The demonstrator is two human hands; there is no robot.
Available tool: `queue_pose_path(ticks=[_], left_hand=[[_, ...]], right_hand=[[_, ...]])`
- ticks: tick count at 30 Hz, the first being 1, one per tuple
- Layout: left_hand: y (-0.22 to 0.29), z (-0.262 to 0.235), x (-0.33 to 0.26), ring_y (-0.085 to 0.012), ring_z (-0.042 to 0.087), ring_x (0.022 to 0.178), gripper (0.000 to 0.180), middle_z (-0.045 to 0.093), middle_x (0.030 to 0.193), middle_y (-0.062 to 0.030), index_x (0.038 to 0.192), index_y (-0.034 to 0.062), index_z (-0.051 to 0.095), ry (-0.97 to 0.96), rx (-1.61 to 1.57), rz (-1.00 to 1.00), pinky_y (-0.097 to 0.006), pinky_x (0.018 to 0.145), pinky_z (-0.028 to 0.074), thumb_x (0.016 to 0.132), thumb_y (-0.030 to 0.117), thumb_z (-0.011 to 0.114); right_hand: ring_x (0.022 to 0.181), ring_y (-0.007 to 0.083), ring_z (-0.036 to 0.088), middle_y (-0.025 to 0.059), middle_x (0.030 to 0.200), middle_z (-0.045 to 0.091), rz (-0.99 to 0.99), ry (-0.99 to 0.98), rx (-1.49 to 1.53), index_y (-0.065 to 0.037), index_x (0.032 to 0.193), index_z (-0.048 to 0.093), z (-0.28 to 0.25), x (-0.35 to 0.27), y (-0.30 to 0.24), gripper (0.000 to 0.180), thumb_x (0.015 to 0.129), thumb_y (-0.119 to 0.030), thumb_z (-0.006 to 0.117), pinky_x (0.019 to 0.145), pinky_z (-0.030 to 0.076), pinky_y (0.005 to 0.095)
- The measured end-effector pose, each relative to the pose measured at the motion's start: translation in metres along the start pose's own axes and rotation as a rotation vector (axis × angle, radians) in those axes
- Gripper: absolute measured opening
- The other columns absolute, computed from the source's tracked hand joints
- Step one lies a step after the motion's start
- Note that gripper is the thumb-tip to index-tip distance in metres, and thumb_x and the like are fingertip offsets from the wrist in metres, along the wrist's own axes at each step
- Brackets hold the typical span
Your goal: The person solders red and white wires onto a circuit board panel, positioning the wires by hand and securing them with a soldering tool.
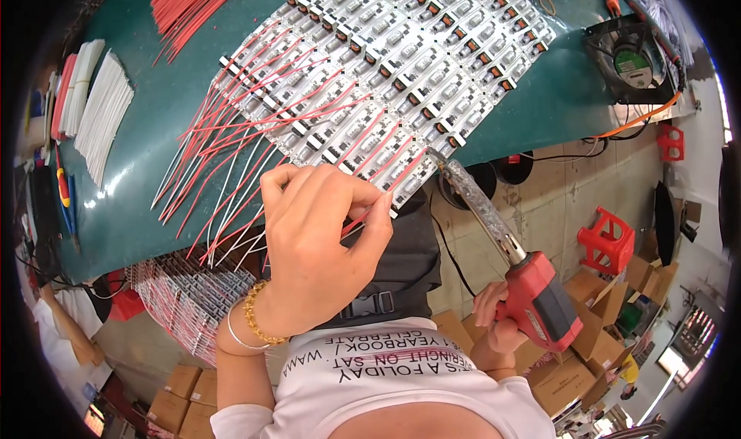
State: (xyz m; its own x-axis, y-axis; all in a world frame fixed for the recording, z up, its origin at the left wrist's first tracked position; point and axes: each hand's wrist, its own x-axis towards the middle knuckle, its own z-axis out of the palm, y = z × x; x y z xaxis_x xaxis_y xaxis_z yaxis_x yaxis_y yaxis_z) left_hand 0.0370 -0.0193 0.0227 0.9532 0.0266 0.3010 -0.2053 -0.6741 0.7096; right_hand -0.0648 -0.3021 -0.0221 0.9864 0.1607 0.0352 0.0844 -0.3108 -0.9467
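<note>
- Two bare hands work over a green worktop, which I watch from above at my remote post.
- The panel, a grid of small pale circuit boards, lies slantwise on the worktop, its near corner seeming to overhang the front edge.
- My left hand hangs over that corner, thumb and forefinger apparently pinching a red wire that runs along the panel's last row.
- My right hand has its fingers wrapped round the handle of an iron, tip beside the wire's far end; whether they touch, I cannot tell.
- Other wires, red and white, trail off the panel's left side.
- I judge the step to be soldering this wire; next calls for holding it steady, heating the joint briefly, then lifting the iron clear.
</note>
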Motion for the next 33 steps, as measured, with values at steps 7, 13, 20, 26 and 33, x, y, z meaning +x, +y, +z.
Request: queue_pose_path(ticks=[7, 13, 20, 26, 33], left_hand=[[0.000, 0.000, 0.000, -0.0169, 0.047, 0.057, 0.017, 0.049, 0.061, 0.0008, 0.072, 0.0086, 0.054, 0.000, 0.002, 0.001, -0.035, 0.071, 0.031, 0.071, 0.002, 0.070], [0.000, -0.003, 0.000, -0.0174, 0.047, 0.058, 0.016, 0.050, 0.063, 0.0007, 0.076, 0.0080, 0.057, -0.010, 0.001, 0.011, -0.035, 0.072, 0.032, 0.071, 0.001, 0.070], [0.001, -0.001, 0.006, -0.0195, 0.050, 0.066, 0.017, 0.052, 0.068, -0.0002, 0.083, 0.0066, 0.062, -0.013, 0.043, 0.131, -0.037, 0.077, 0.033, 0.070, 0.003, 0.072], [0.004, 0.009, 0.005, -0.0207, 0.051, 0.068, 0.016, 0.053, 0.070, -0.0011, 0.077, 0.0073, 0.059, 0.049, 0.126, 0.171, -0.039, 0.078, 0.034, 0.069, 0.004, 0.072], [0.007, 0.006, 0.008, -0.0210, 0.051, 0.070, 0.018, 0.055, 0.071, -0.0012, 0.075, 0.0083, 0.059, -0.010, 0.149, 0.148, -0.036, 0.077, 0.034, 0.065, -0.002, 0.070]], right_hand=[[0.040, 0.0107, 0.043, -0.0032, 0.050, 0.043, 0.046, 0.052, 0.233, 0.003, 0.128, 0.040, 0.004, 0.001, -0.002, 0.082, 0.081, -0.062, 0.056, 0.044, 0.039, 0.0252], [0.040, 0.0110, 0.043, -0.0029, 0.048, 0.043, 0.020, 0.056, 0.265, 0.004, 0.128, 0.038, 0.007, 0.006, -0.001, 0.082, 0.082, -0.062, 0.056, 0.045, 0.040, 0.0260], [0.040, 0.0114, 0.044, -0.0027, 0.049, 0.044, 0.006, 0.050, 0.343, 0.003, 0.128, 0.038, 0.015, 0.025, -0.022, 0.078, 0.085, -0.059, 0.055, 0.045, 0.040, 0.0260], [0.040, 0.0115, 0.044, -0.0028, 0.050, 0.045, -0.059, -0.018, 0.383, 0.002, 0.129, 0.037, 0.006, 0.019, -0.013, 0.076, 0.086, -0.058, 0.054, 0.045, 0.041, 0.0262], [0.041, 0.0111, 0.045, -0.0029, 0.050, 0.044, 0.050, -0.007, 0.384, 0.000, 0.122, 0.042, 0.010, 0.018, -0.022, 0.072, 0.084, -0.059, 0.056, 0.046, 0.040, 0.0265]])
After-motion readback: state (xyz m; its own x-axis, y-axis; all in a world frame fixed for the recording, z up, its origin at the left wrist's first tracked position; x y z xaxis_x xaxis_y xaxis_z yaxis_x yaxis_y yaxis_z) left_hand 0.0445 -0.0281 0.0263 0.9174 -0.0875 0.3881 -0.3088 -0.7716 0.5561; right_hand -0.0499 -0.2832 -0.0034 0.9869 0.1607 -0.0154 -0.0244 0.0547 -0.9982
